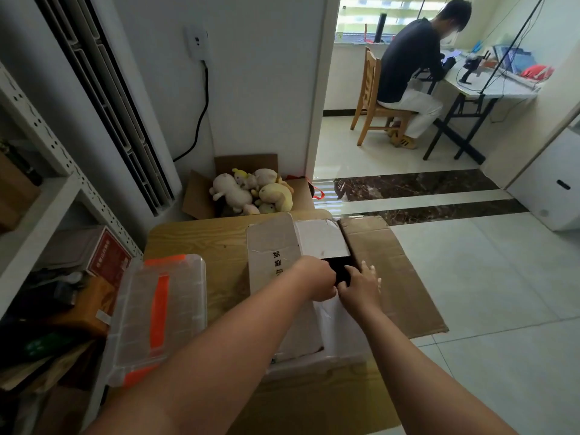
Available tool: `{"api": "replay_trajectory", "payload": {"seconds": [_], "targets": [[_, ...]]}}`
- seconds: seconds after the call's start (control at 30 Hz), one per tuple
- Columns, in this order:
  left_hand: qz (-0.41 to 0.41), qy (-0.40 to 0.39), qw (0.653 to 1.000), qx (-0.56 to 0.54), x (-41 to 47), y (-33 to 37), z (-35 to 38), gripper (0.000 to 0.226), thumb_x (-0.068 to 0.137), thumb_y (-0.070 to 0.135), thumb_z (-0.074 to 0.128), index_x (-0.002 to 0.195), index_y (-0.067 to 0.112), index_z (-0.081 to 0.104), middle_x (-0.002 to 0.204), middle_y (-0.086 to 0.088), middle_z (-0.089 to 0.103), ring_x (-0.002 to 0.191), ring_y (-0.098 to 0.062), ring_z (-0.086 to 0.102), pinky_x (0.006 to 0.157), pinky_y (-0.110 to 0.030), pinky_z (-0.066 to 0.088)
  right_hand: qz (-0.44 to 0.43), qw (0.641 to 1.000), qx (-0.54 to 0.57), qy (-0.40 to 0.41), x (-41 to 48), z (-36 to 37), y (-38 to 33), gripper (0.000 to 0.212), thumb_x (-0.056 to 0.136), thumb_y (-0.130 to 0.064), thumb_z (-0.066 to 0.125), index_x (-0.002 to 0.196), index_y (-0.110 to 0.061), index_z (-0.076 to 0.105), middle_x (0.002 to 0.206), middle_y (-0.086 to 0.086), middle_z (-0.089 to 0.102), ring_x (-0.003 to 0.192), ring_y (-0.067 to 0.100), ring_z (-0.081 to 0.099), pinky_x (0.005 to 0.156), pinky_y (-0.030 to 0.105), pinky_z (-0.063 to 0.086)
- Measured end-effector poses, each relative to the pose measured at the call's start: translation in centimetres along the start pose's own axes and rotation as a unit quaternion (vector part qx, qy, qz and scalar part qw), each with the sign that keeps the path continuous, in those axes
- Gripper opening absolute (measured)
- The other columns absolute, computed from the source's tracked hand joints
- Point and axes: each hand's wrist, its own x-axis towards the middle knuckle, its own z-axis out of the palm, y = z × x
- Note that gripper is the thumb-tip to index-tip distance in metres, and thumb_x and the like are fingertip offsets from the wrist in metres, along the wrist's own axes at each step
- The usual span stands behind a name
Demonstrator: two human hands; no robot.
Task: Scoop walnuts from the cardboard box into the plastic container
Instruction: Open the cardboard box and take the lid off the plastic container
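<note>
The cardboard box (273, 246) sits on the wooden table (201, 240). Its top is partly open, with a dark gap in the middle and a brown flap (389, 265) lying out to the right. The left hand (317, 279) is at the gap, fingers curled down; what they hold cannot be told. The right hand (361, 285), just beside it, rests there with straight, spread fingers. The plastic container (175, 296) sits to the left, lid on.

The wooden table (201, 243) bears the cardboard box (273, 246) and, left of it, the plastic container (182, 296).
</note>
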Motion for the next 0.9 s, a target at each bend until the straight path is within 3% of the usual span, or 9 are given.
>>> {"api": "replay_trajectory", "payload": {"seconds": [0.13, 0.2, 0.3, 0.43, 0.57, 0.7, 0.9], "targets": [[-0.02, 0.003, 0.999, 0.036, -0.1, 0.0, -1.0, 0.038, 0.1, 0.026, 0.032, 0.112, 0.009, 0.064, 0.113, -0.009, 0.064, 0.101, -0.026, 0.061, 0.073, -0.032, 0.043, 0.004, 1.0, 0.002, 0.008, 0.2, 0.2, 0.3, 0.051, 0.09, -0.009, 0.044, 0.141, -0.016, 0.039, 0.153, 0.015, 0.025, 0.142, 0.032, 0.019, 0.115, 0.042, 0.017], [-0.043, -0.004, 0.997, 0.063, 0.0, -0.1, -1.6, 0.037, 0.1, 0.027, 0.032, 0.113, 0.01, 0.063, 0.114, -0.008, 0.063, 0.1, -0.025, 0.061, 0.069, -0.031, 0.041, 0.011, 0.999, 0.007, 0.036, 0.3, 0.2, 0.5, 0.053, 0.087, 0.001, 0.04, 0.138, -0.012, 0.04, 0.144, 0.018, 0.037, 0.13, 0.035, 0.037, 0.105, 0.04, 0.033], [-0.088, -0.036, 0.989, 0.113, 0.2, -0.8, -2.1, 0.035, 0.101, 0.029, 0.034, 0.118, 0.014, 0.06, 0.121, -0.006, 0.059, 0.106, -0.025, 0.058, 0.073, -0.031, 0.041, 0.033, 0.997, -0.006, 0.071, 0.7, 0.4, 0.6, 0.043, 0.088, 0.001, 0.038, 0.13, -0.005, 0.045, 0.127, 0.019, 0.053, 0.115, 0.035, 0.05, 0.094, 0.037, 0.039], [-0.137, -0.104, 0.974, 0.149, -0.3, -2.6, -1.5, 0.033, 0.099, 0.026, 0.039, 0.126, 0.016, 0.055, 0.129, -0.007, 0.054, 0.113, -0.027, 0.054, 0.088, -0.036, 0.047, 0.038, 0.994, -0.037, 0.095, 1.5, 0.7, 0.5, 0.034, 0.091, 0.0, 0.038, 0.122, -0.001, 0.052, 0.123, 0.02, 0.056, 0.114, 0.035, 0.05, 0.095, 0.037, 0.039], [-0.186, -0.158, 0.959, 0.143, -1.3, -4.1, 0.1, 0.033, 0.096, 0.026, 0.041, 0.124, 0.015, 0.056, 0.121, -0.009, 0.056, 0.104, -0.027, 0.057, 0.081, -0.034, 0.045, 0.044, 0.994, -0.037, 0.093, 2.3, 0.8, 1.5, 0.041, 0.088, 0.002, 0.038, 0.126, -0.005, 0.05, 0.117, 0.022, 0.056, 0.109, 0.04, 0.049, 0.093, 0.042, 0.041], [-0.224, -0.14, 0.96, 0.097, -2.1, -5.0, 0.9, 0.034, 0.097, 0.031, 0.041, 0.121, 0.011, 0.057, 0.115, -0.011, 0.059, 0.098, -0.026, 0.059, 0.079, -0.034, 0.046, 0.041, 0.995, -0.006, 0.094, 2.5, 1.2, 1.9, 0.039, 0.085, 0.002, 0.04, 0.122, -0.004, 0.051, 0.105, 0.025, 0.058, 0.099, 0.043, 0.052, 0.084, 0.044, 0.045], [-0.272, -0.096, 0.957, 0.025, -2.5, -5.4, 1.9, 0.03, 0.096, 0.029, 0.046, 0.116, 0.011, 0.058, 0.107, -0.011, 0.059, 0.092, -0.025, 0.059, 0.072, -0.032, 0.047, 0.067, 0.991, 0.04, 0.11, 2.9, 1.1, 1.7, 0.04, 0.083, 0.003, 0.045, 0.122, -0.003, 0.052, 0.105, 0.027, 0.058, 0.1, 0.044, 0.053, 0.084, 0.047, 0.046]]}}
